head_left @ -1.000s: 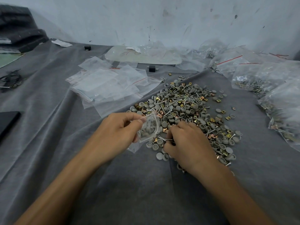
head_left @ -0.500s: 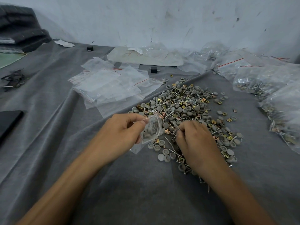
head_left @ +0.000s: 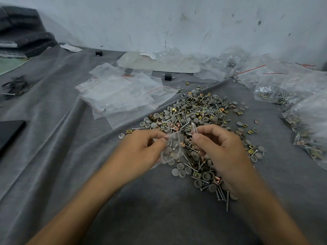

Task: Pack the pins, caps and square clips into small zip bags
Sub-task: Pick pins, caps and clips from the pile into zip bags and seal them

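A heap of grey caps, metal pins and brass square clips (head_left: pixel 198 114) lies on the grey cloth in the middle. My left hand (head_left: pixel 141 151) pinches a small clear zip bag (head_left: pixel 172 149) by its mouth; grey caps and a pin or two show inside it. My right hand (head_left: pixel 217 147) pinches a couple of thin metal pins (head_left: pixel 194 129) upright between thumb and forefinger, just right of the bag's mouth and above the heap's near edge.
A pile of empty zip bags (head_left: pixel 122 93) lies to the far left of the heap. Filled bags (head_left: pixel 283 92) crowd the right side. A dark flat object (head_left: pixel 8 133) sits at the left edge, black blocks (head_left: pixel 168 76) near the wall.
My right hand has lifted off the heap with pins pinched in it and moved up toward the bag's mouth. My left hand keeps holding the bag in about the same place.
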